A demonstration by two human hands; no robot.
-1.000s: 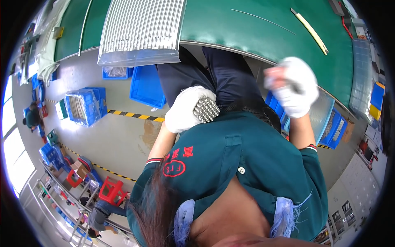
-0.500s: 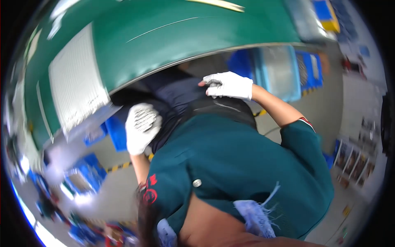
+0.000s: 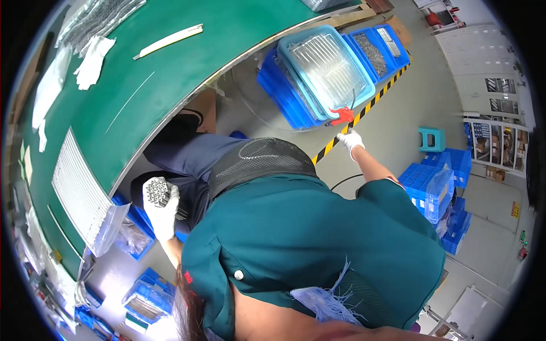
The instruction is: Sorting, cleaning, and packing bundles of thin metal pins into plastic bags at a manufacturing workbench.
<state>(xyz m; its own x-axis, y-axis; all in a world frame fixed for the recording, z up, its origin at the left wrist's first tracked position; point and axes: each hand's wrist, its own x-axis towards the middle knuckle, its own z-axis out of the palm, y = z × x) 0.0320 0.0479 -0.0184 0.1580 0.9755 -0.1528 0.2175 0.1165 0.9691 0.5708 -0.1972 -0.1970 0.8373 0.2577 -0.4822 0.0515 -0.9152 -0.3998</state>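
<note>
My left hand, in a white glove, is closed around a bundle of thin metal tubes. Their round open ends face up, and the bundle is over my lap at the left. Out to the right, my gloved right hand grips a red air blow gun with a thin dark nozzle. The blow gun is in front of a light blue tray that holds clear bags of slender rods.
A green workbench curves across the front left, bearing a white ribbed tray, spare gloves and a pale strip. Blue bins line black-and-yellow floor tape. Stacked blue crates and a teal stool stand right.
My view has swung to the right. My right hand has gone from near my lap out to the right and now holds the red blow gun. My left hand keeps hold of the tubes.
</note>
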